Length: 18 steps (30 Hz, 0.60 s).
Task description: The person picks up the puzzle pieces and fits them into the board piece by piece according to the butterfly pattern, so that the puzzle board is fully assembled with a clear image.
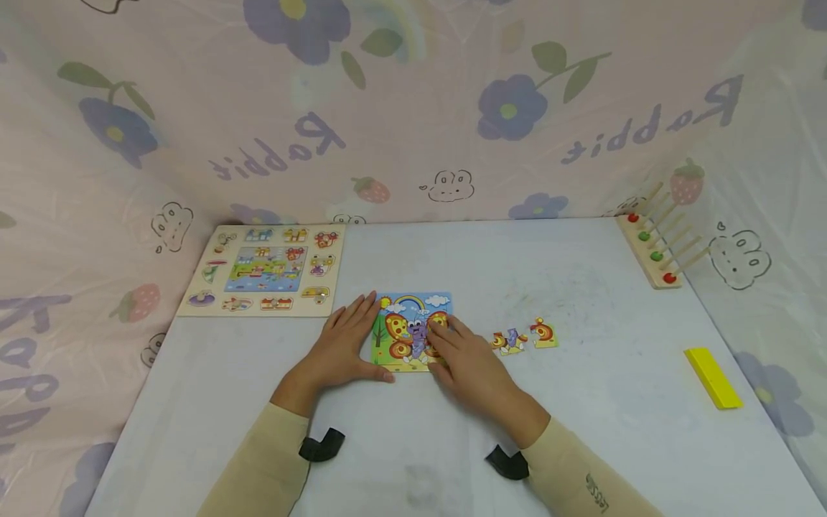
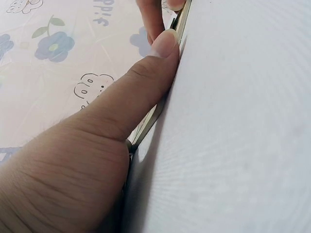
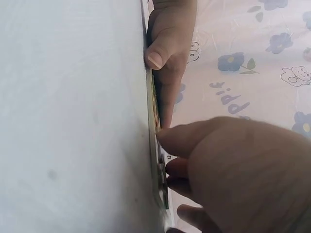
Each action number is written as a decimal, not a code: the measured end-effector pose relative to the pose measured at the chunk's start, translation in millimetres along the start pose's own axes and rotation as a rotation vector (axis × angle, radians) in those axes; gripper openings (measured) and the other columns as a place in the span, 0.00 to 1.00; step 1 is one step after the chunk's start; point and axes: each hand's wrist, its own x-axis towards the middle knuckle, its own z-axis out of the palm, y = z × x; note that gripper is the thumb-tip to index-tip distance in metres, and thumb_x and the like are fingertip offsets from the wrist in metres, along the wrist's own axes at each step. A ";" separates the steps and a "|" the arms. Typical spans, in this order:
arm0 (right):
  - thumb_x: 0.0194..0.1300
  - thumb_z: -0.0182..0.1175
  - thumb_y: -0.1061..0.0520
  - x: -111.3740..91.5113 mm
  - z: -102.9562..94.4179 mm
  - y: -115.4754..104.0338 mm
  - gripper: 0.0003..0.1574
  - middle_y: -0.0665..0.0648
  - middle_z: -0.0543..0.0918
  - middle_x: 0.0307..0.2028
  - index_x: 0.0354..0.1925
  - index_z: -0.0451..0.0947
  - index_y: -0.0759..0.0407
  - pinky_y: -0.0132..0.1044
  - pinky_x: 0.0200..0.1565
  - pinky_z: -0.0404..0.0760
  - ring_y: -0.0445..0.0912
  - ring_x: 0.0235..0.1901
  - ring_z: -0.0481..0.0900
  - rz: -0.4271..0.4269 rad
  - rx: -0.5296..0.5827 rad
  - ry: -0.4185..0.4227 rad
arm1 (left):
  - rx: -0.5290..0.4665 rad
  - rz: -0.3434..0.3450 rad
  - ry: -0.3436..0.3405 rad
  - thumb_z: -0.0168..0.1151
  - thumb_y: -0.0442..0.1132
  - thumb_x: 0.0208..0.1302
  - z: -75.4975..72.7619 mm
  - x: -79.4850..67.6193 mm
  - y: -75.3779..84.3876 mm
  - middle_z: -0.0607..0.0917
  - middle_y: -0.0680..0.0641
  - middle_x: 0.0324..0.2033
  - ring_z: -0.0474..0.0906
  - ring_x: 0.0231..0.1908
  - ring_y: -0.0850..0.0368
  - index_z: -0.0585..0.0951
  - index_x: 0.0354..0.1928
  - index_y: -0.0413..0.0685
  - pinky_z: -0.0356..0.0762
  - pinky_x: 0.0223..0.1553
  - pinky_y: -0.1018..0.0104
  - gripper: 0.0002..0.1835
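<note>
A butterfly jigsaw puzzle (image 1: 407,305) in a flat board lies on the white table. My left hand (image 1: 345,341) rests along its left side, fingers extended toward the top corner and thumb at the front edge. In the left wrist view the thumb (image 2: 141,80) lies against the board's side. My right hand (image 1: 472,366) reaches over the right part of the picture, fingertips on the pieces and hiding that side. From the right wrist, a piece (image 3: 164,182) stands slightly raised above the board beneath these fingers. Loose puzzle pieces (image 1: 510,341) lie just right of the hand, another piece (image 1: 545,333) beside them.
At the back left lies a wooden picture board (image 1: 278,304) with knobless shaped pieces. A wooden peg stand (image 1: 651,251) with red and green beads is at the back right. The yellow bar (image 1: 713,378) lies near the table's right edge. Patterned curtain (image 1: 413,143) encloses the table.
</note>
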 end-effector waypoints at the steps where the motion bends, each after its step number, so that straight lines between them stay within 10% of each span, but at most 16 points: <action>1: 0.79 0.66 0.48 -0.6 0.3 -0.5 0.36 0.60 0.72 0.78 0.75 0.76 0.64 0.64 0.69 0.73 0.64 0.80 0.60 0.009 -0.013 -0.017 | 0.000 0.001 0.001 0.76 0.82 0.47 0.3 0.3 -0.1 0.41 0.52 0.88 0.33 0.85 0.52 0.48 0.89 0.49 0.34 0.81 0.43 0.78; 18: 0.79 0.59 0.30 -0.9 5.7 -3.2 0.50 0.58 0.54 0.86 0.86 0.62 0.52 0.72 0.69 0.61 0.68 0.83 0.42 0.111 -0.030 -0.119 | 0.006 0.000 -0.001 0.76 0.82 0.47 0.0 0.4 -0.7 0.41 0.52 0.88 0.33 0.85 0.52 0.48 0.89 0.48 0.35 0.81 0.43 0.78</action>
